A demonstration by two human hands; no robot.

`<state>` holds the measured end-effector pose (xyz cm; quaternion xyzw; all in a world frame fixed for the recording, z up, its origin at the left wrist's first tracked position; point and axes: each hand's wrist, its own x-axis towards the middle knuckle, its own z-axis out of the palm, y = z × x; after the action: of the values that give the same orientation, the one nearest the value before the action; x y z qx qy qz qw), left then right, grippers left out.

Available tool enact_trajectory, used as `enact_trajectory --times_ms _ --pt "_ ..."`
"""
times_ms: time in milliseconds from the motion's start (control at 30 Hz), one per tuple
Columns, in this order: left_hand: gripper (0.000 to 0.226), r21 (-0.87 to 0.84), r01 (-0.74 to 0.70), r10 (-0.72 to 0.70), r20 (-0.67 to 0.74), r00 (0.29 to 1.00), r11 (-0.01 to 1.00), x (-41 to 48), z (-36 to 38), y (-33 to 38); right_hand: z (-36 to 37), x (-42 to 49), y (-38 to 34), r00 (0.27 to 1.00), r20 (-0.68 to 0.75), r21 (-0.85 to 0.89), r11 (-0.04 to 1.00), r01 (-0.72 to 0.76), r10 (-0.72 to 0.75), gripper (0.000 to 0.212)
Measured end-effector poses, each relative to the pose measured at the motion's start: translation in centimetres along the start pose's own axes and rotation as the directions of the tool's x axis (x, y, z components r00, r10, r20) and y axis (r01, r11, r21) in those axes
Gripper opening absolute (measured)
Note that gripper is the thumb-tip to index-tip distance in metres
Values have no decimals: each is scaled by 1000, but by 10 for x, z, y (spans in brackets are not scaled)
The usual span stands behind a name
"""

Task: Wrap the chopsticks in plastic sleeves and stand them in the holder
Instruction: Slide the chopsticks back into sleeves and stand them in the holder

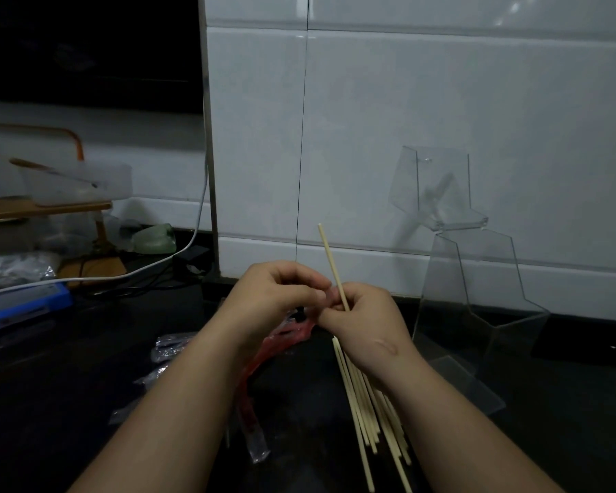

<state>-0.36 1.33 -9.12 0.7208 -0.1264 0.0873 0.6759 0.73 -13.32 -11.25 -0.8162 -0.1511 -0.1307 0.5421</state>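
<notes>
"How far had the job got?"

"Not far, I think. Nearest the person, a heap of loose chopsticks point(367, 414) lay on the dark tabletop point(86, 386) with no wrap on them. Just left of them lay some plastic sleeves point(256, 443)."

"What were the hands doing?"

"The right hand point(367, 318) had its fingers curled round one chopstick point(329, 257), low down on it. The left hand point(274, 297) was close against the right one. Its fingers were bent, with the tips pressed together just beside the stick. A red sleeve point(292, 332) ran up under the hands, but I could not tell if the left fingers had hold of it."

"Which way did the stick point?"

"Up and a bit to the left. Its long way ran nearly straight up, and the top part was bare. The heap on the tabletop ran from near to far."

"And the holder?"

"The clear holder point(477, 279) stood further back on the right, by the white wall point(370, 119). I saw no sticks in it, so I think nearly all the wrapping and standing was left to do."
</notes>
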Motion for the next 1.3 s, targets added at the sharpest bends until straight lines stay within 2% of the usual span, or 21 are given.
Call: enact_trajectory --times_ms 133,300,433,500,533,667,833,967,1300 --pt "16 32 -18 16 47 999 999 2 -2 -3 0 0 0 1000 -3 2 1000 11 -11 1" --pt "12 -20 -7 7 8 1000 1000 1 0 -3 -2 -3 -4 1000 16 4 1000 18 -18 9" --pt "19 -4 -26 26 -97 995 1000 4 -8 -2 -16 3 -7 985 -168 77 996 38 -25 11" --pt "19 -13 -40 38 -121 992 999 4 -11 -2 -21 1 -14 955 -292 242 963 117 -43 24" --pt "19 -19 -49 47 -125 991 999 4 -11 -2 -23 -1 -19 934 -348 269 946 181 -80 29" --pt "14 -27 -90 85 -129 988 996 2 -7 -1 -24 -12 -29 797 -505 25 917 398 -332 25" --pt "18 18 -125 127 -153 980 992 1 -4 -1 -27 -11 -25 722 -633 122 885 449 -278 21" --pt "17 31 -122 125 -156 980 992 1 -3 -1 -25 -12 -28 725 -644 185 870 456 -243 19" --pt "17 28 -108 110 -121 986 994 -2 0 2 -21 -10 -27 789 -589 249 890 383 -174 20"
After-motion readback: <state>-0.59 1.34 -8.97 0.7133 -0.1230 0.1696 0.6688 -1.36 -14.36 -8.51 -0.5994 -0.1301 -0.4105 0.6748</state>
